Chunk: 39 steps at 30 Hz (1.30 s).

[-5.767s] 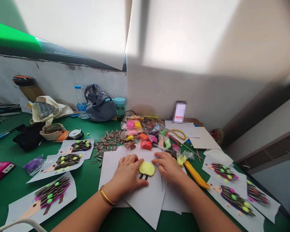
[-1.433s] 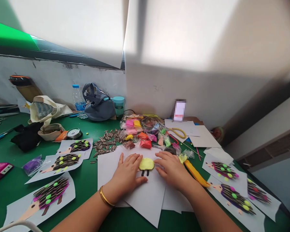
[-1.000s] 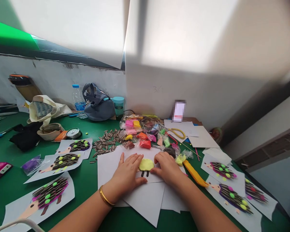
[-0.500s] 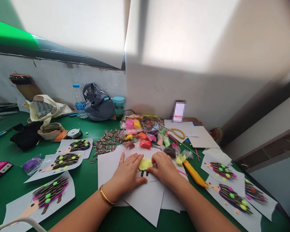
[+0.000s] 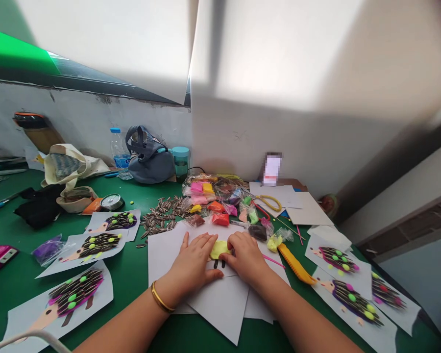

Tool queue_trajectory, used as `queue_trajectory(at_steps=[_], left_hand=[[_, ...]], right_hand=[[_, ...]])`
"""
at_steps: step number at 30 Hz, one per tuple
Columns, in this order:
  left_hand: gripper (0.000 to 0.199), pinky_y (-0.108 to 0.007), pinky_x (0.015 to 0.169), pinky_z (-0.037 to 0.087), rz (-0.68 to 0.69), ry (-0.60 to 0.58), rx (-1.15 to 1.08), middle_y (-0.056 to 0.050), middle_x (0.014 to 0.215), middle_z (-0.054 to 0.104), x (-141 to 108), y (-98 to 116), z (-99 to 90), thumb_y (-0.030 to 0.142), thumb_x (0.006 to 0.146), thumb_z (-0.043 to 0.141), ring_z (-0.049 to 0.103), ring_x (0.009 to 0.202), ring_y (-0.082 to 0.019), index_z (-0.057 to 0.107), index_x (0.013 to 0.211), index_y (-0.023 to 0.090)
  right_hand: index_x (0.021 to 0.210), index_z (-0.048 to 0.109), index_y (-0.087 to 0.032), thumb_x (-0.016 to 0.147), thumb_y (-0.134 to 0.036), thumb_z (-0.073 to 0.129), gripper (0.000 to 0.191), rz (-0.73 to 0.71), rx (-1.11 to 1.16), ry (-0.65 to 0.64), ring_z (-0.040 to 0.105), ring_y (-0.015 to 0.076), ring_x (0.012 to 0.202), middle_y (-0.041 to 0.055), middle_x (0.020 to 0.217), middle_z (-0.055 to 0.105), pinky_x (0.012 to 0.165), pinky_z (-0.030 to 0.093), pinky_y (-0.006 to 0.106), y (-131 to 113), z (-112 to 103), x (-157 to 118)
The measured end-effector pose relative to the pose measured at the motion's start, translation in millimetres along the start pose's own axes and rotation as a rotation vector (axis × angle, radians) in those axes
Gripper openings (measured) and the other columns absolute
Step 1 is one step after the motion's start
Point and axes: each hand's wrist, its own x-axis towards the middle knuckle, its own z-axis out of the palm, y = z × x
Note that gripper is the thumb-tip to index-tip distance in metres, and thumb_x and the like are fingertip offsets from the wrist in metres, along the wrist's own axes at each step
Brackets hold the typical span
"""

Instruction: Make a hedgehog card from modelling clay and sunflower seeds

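Note:
A flattened patch of yellow modelling clay [image 5: 219,249] sits on white paper [image 5: 226,306], with two short dark strips [image 5: 219,264] just below it. My left hand [image 5: 194,260] lies flat on the paper, fingers stretched, its fingertips by the clay's left edge. Curled in at the right edge is my right hand [image 5: 247,255], thumb and fingers closed on the clay's rim and covering part of it. A pink stick [image 5: 274,261] pokes out beyond the right hand.
Sunflower seeds [image 5: 161,215] and bagged coloured clay [image 5: 218,218] lie behind the paper. Right of it is a yellow utility knife [image 5: 296,264]; yellow-handled scissors [image 5: 270,202] lie farther back. Hedgehog pictures [image 5: 75,296] rest on both sides. A phone [image 5: 272,169] stands at the wall.
My right thumb and fingers have shifted slightly left over the clay's right edge, covering more of it. My left hand stays in place.

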Motion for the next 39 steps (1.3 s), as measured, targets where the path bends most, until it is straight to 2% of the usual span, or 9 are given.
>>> queue_trajectory(at_steps=[8,14,29,32,35,39], left_hand=[[0.087,-0.065,0.116,0.004,-0.006,0.008,-0.003,-0.017,0.147,0.047,-0.4,0.0,0.5,0.06,0.078,0.068,0.037,0.14,-0.034,0.033,0.149,0.024],[0.09,-0.064,0.117,0.004,-0.008,0.009,-0.001,-0.016,0.147,0.048,-0.3,0.8,-0.2,0.057,0.077,0.07,0.037,0.141,-0.032,0.031,0.15,0.022],[0.086,-0.065,0.116,0.007,-0.032,0.017,0.005,-0.017,0.145,0.05,1.2,5.4,-4.6,0.052,0.077,0.071,0.04,0.139,-0.034,0.034,0.149,0.022],[0.089,-0.065,0.116,0.007,-0.028,0.02,0.006,-0.018,0.145,0.051,1.3,4.5,-3.4,0.052,0.076,0.073,0.04,0.139,-0.034,0.033,0.15,0.021],[0.092,-0.065,0.116,0.006,-0.024,0.037,0.009,-0.018,0.145,0.05,1.0,3.4,-2.2,0.053,0.075,0.074,0.039,0.14,-0.035,0.032,0.15,0.021],[0.092,-0.064,0.117,0.006,-0.02,0.047,0.005,-0.018,0.145,0.05,0.3,3.2,-2.2,0.054,0.075,0.073,0.04,0.139,-0.035,0.032,0.15,0.022]], right_hand=[[0.082,0.056,-0.022,0.087,-0.031,0.069,0.017,-0.028,0.062,0.045,0.054,0.0211,0.093,0.0018,0.092,0.063,0.08,0.036,0.032,6.4,-9.6,-1.4],[0.084,0.057,-0.022,0.082,-0.04,0.073,0.024,-0.009,0.002,0.057,0.054,0.0238,0.093,0.0029,0.092,0.063,0.079,0.034,0.035,-2.4,1.3,-0.5],[0.083,0.059,-0.021,0.083,-0.039,0.074,0.024,-0.018,-0.02,0.143,0.053,0.0229,0.091,0.0023,0.089,0.063,0.079,0.032,0.034,-17.7,7.8,3.7],[0.086,0.06,-0.021,0.091,-0.036,0.064,0.016,-0.008,-0.01,0.141,0.053,0.0228,0.093,0.0035,0.092,0.063,0.08,0.033,0.034,-11.8,1.9,4.5],[0.097,0.063,-0.02,0.095,-0.025,0.056,0.008,0.02,-0.043,0.12,0.053,0.0231,0.099,0.0058,0.102,0.064,0.084,0.036,0.033,0.5,-4.7,5.5],[0.106,0.066,-0.021,0.097,-0.016,0.047,0.022,0.088,-0.123,0.06,0.053,0.0247,0.106,0.0084,0.108,0.065,0.086,0.038,0.033,15.8,-7.9,5.4]])
